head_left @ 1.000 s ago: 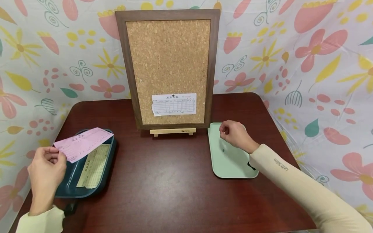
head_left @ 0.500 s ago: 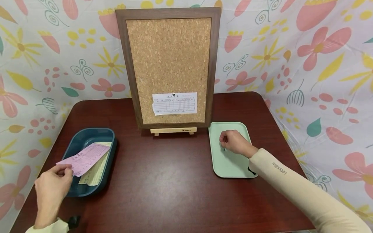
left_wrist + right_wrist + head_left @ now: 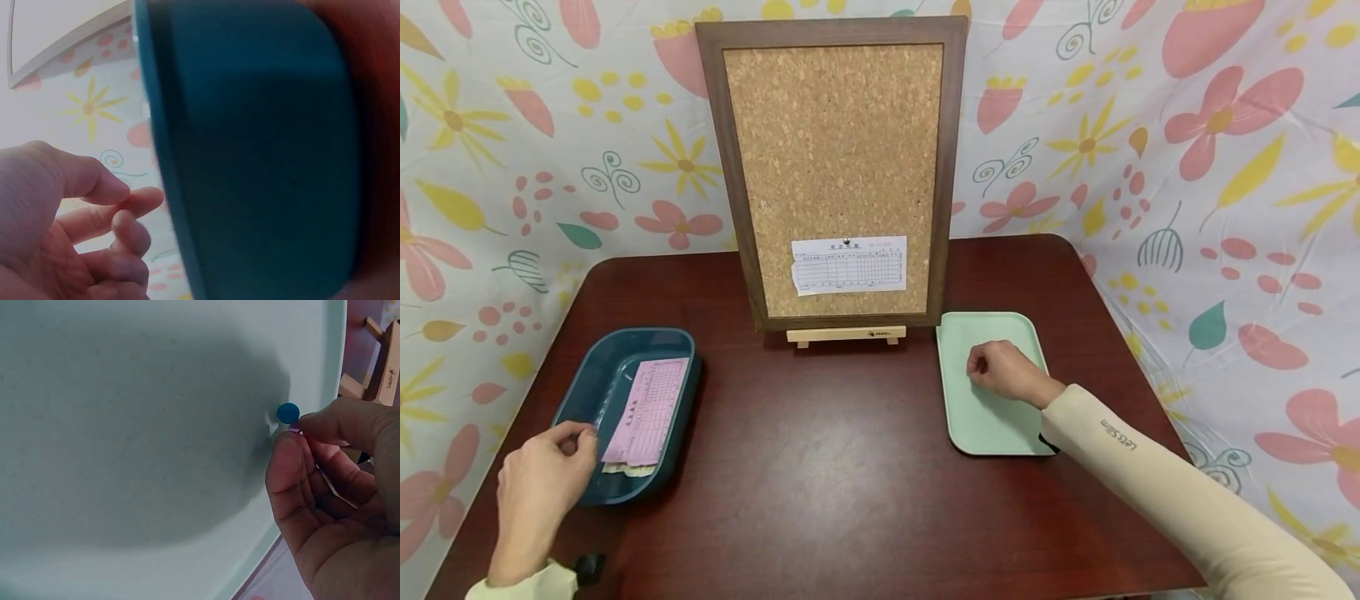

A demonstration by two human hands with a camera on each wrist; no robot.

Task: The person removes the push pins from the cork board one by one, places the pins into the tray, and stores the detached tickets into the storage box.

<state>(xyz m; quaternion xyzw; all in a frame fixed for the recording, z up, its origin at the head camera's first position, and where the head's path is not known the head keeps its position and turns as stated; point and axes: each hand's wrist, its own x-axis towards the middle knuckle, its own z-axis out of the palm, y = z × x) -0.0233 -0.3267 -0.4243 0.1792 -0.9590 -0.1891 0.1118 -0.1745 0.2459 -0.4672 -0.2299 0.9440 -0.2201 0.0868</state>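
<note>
The left hand (image 3: 546,492) hovers at the near left rim of a dark blue bin (image 3: 577,392), fingers loosely bent and holding nothing. Inside the bin, a pink printed slip (image 3: 649,408) lies over pale yellow slips (image 3: 628,471). At the right, the right hand (image 3: 1009,371) is low over a pale green tray (image 3: 992,429). Its thumb and fingertips pinch a push pin, of which a purple bit (image 3: 294,426) shows between them. A blue round pin head (image 3: 288,413) sits right at the fingertips.
A framed corkboard (image 3: 838,167) leans on a small wooden easel (image 3: 847,335) at the back. One white printed form (image 3: 850,267) hangs low on it under a dark pin (image 3: 847,241). A floral curtain (image 3: 1150,167) surrounds the dark red table (image 3: 820,483).
The left hand moved down and right to the bin and let go of the pink slip, which now lies on the yellow slips. The right hand came down over the tray.
</note>
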